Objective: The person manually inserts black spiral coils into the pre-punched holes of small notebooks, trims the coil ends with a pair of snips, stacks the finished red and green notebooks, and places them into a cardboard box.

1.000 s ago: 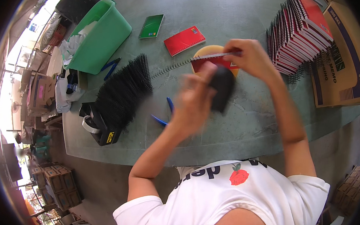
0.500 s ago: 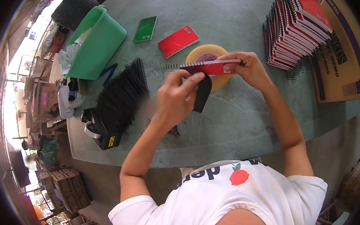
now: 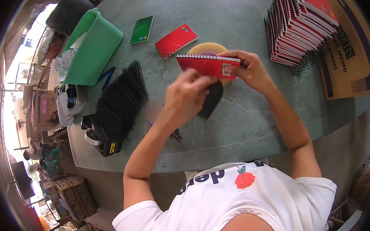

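You are holding a red spiral notebook above the middle of the green table, its wire binding running along the far edge. Your right hand is gripping the notebook's right end, fingers curled over the far edge and thumb pressing on the cover. Your left hand is closing around a black sheet that is hanging below the notebook's near edge; the fingers are bent and bunched, and whether they are also pinching the notebook itself cannot be told.

A roll of tan tape is lying flat on the table directly behind the notebook, partly hidden by it. A second red notebook and a green notebook are lying farther left. A stack of red spiral notebooks is leaning at the far right, just beside a cardboard box. A row of black wire spirals is lying to the left, with a green tub beyond it and a black tape dispenser at the near left edge.
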A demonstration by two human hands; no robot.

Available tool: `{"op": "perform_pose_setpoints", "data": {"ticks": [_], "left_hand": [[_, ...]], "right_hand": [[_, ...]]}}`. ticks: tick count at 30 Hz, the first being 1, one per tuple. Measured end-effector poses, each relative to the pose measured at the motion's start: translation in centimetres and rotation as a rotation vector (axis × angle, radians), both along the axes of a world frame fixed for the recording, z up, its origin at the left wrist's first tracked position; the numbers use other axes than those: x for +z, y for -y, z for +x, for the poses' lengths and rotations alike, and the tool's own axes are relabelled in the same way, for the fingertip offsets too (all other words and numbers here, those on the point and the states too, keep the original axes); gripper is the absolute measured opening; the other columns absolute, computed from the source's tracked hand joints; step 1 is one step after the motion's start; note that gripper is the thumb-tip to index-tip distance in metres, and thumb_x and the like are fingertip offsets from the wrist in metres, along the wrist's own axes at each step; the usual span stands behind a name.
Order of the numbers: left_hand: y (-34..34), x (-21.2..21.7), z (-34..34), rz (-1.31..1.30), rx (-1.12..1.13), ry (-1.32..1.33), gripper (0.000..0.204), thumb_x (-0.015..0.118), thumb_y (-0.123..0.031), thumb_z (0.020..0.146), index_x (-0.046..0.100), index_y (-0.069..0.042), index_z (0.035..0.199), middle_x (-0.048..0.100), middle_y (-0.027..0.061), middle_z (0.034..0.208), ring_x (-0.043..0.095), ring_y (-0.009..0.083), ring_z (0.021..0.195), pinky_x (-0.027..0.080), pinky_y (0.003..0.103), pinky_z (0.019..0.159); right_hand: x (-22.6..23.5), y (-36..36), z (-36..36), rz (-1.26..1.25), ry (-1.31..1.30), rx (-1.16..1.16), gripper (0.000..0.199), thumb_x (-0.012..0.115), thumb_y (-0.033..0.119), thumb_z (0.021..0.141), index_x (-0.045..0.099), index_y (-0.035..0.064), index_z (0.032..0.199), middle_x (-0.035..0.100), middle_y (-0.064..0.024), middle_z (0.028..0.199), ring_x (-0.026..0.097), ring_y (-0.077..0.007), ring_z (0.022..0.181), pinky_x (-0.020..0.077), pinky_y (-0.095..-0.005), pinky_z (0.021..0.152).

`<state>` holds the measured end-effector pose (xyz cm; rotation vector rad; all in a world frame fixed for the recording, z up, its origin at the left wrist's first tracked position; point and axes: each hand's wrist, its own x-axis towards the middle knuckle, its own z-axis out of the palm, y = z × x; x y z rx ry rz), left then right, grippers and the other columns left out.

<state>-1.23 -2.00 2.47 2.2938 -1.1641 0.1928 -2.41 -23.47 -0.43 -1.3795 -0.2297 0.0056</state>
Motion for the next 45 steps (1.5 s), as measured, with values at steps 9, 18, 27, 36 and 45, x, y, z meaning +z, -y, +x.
{"op": "perform_pose_setpoints", "data": {"ticks": [9,18,27,36,45], "left_hand": [[1.9,1.4,-0.5,-0.2,0.09,0.013,0.027,0.066,0.002,0.077,0.064,-0.006,0.103,0.056,0.0072,0.094,0.06,0.0163,0.083,0.049,0.029,0.07],[2.9,-3.4,-3.4,-0.112,0.075,-0.051,0.031,0.067,-0.003,0.073,0.064,-0.008,0.104,0.056,0.0102,0.089,0.057,0.0263,0.084,0.049,0.035,0.07],[1.8,1.3,1.3,0.036,0.187,0.424,0.025,0.07,-0.014,0.075,0.063,-0.005,0.098,0.06,0.0088,0.086,0.055,0.0263,0.092,0.042,0.036,0.079],[2.9,1.6,2.0,-0.04,0.087,0.028,0.023,0.066,-0.018,0.08,0.062,-0.003,0.096,0.06,0.012,0.087,0.057,0.0299,0.087,0.045,0.039,0.078],[6.7,1.0,1.9,-0.128,-0.123,0.015,0.022,0.064,-0.007,0.077,0.061,0.0,0.097,0.062,0.0163,0.091,0.059,0.0321,0.089,0.047,0.039,0.078]], "right_hand": [[-1.3,0.6,-0.5,-0.081,-0.033,0.048,0.026,0.054,0.0,0.089,0.06,-0.0006,0.114,0.065,-0.0016,0.1,0.055,-0.0041,0.088,0.0458,-0.0205,0.08],[-0.3,-0.1,-0.5,-0.177,-0.003,0.062,0.025,0.058,0.005,0.088,0.061,-0.0005,0.112,0.066,-0.0038,0.1,0.057,-0.0078,0.093,0.0471,-0.0247,0.084],[-0.3,-1.5,-0.8,0.105,0.169,-0.037,0.022,0.056,-0.004,0.085,0.062,-0.0021,0.107,0.062,-0.011,0.112,0.058,-0.014,0.103,0.0473,-0.0269,0.091],[-1.4,-0.5,-1.5,-0.002,0.039,-0.154,0.021,0.06,0.0,0.084,0.064,-0.0012,0.105,0.066,-0.0054,0.099,0.059,-0.0083,0.091,0.0483,-0.0232,0.081],[-2.1,0.4,-1.9,-0.456,0.087,-0.349,0.021,0.064,0.014,0.081,0.066,0.0015,0.098,0.066,-0.0077,0.071,0.056,-0.0061,0.063,0.046,-0.0259,0.057]]}}
